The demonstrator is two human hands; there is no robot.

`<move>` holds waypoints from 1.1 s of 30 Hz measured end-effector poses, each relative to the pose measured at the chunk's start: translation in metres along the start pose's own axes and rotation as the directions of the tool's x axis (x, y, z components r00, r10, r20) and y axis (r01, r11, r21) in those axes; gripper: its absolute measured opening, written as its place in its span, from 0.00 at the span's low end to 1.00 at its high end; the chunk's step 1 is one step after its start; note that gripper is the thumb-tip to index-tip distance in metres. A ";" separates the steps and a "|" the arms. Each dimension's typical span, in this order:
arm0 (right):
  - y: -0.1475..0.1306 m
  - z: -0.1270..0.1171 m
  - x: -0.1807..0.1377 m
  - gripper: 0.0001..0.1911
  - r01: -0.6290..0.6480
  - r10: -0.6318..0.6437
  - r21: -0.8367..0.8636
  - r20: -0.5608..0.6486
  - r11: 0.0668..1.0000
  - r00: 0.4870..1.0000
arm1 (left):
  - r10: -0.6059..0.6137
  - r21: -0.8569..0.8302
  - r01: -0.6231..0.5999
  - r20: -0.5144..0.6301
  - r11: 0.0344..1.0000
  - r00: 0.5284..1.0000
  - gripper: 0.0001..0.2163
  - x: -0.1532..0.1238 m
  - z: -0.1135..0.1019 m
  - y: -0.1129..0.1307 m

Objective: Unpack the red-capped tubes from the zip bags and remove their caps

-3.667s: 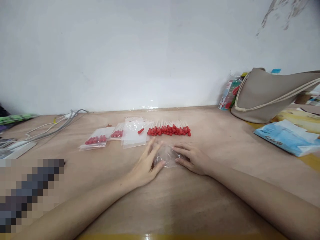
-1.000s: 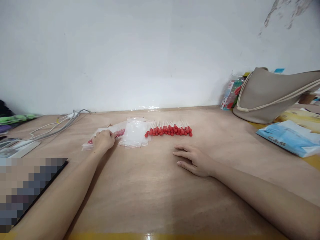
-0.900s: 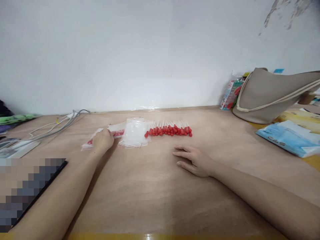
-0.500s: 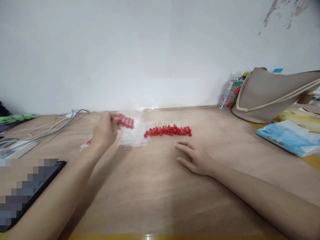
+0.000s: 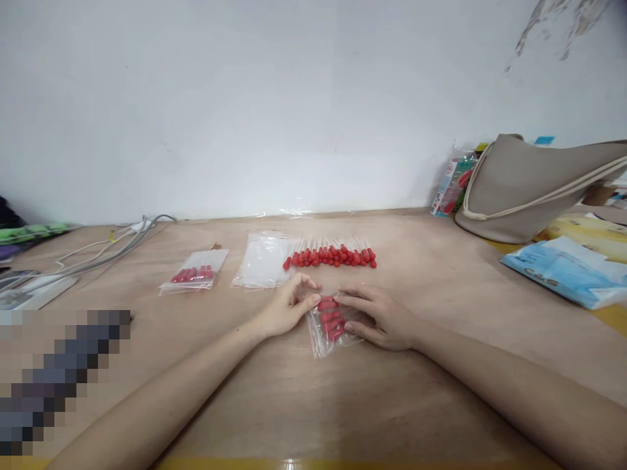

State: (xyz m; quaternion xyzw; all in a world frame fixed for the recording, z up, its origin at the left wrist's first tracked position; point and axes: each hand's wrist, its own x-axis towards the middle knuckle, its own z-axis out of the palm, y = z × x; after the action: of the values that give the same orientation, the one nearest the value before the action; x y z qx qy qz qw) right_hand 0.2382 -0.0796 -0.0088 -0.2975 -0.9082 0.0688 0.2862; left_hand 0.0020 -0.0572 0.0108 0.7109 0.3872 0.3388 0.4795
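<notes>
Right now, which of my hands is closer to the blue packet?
Right. The right hand is at the right side of the front bag, left of the blue packet; the left hand is at that bag's left side, farther away.

Head camera up top, looking forward and down from the wearer's side, table [image 5: 274, 405] spreading out below, left hand [image 5: 284, 310] and right hand [image 5: 385, 316] near, just under centre, wall [image 5: 304, 111] facing us beyond

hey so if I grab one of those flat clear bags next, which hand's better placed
Probably your left hand: it's close in front of the flat clear bags. Your right hand is farther off, beyond the bag with red pieces.
</notes>
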 end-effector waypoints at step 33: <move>-0.020 -0.011 0.053 0.11 0.352 -0.368 -0.323 0.015 0.878 0.930 | -0.113 -0.162 0.146 0.198 0.976 0.974 0.13 -0.006 0.011 0.008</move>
State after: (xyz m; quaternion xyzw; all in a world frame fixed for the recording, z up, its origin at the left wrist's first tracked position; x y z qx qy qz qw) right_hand 0.1995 -0.0654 0.0310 -0.1676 -0.9397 -0.1409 0.2629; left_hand 0.0105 -0.0690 0.0147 0.6679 0.3545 0.2711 0.5956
